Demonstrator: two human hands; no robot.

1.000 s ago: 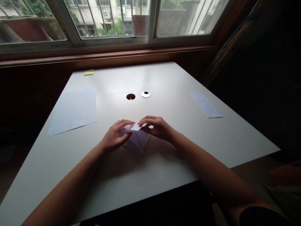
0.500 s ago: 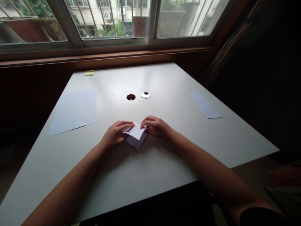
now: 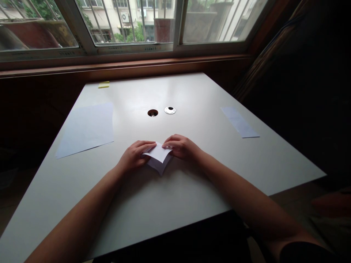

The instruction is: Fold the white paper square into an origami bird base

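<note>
A small folded piece of white paper (image 3: 159, 153) is held between my two hands, just above or on the white table (image 3: 164, 204). Its upper layer bows up and stands apart from the lower layer, and both come to a point toward me. My left hand (image 3: 137, 153) grips the left side, fingers on top and the thumb partly hidden beneath. On the right side, my right hand (image 3: 179, 146) pinches the paper near its far edge with bent fingers. The paper's far underside is hidden.
White sheets (image 3: 87, 128) lie at the table's left, and a narrow paper strip (image 3: 240, 122) at its right. A yellow sticky-note pad (image 3: 104, 84) sits at the far left edge. Mid-table are a round cable hole (image 3: 153, 113) and its loose cover (image 3: 170, 110). A window (image 3: 131, 22) stands behind.
My right hand's fingers have shifted slightly left and up along the paper. The left hand and the paper have hardly moved.
</note>
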